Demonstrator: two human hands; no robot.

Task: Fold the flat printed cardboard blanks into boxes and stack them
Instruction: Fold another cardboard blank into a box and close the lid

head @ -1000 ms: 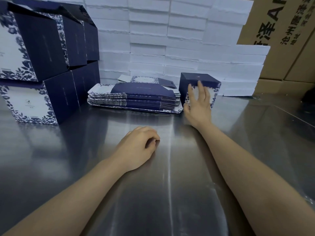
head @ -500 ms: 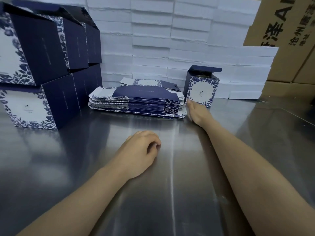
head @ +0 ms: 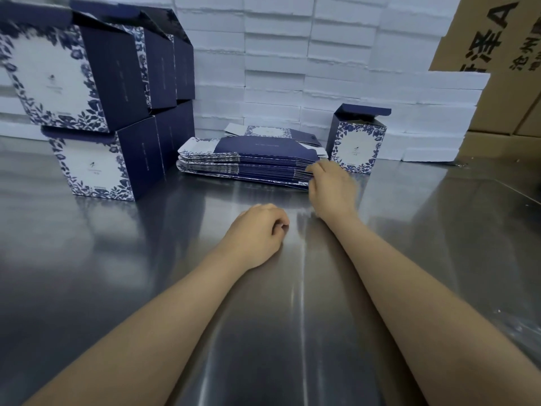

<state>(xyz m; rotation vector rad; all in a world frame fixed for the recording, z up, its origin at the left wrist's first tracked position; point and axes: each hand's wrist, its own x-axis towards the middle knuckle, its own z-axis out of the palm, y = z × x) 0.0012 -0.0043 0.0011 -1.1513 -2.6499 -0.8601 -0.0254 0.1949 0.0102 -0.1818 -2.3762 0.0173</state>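
Our right hand [head: 332, 189] shifts from the folded box [head: 358, 142] to the rt end of the flat-blank stack [head: 257, 159], grip unclear thru blur, left hand [head: 257, 232] idle, loosely curled on the steel table [head: 117, 259]; we should peel just the top blank.

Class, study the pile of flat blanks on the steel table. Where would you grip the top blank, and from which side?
Probably its right-hand end, coming from the right. The top blank lies flat on the pile, so only its edges offer a pinch; its white end flap sticks out there, and the right hand is at that end.
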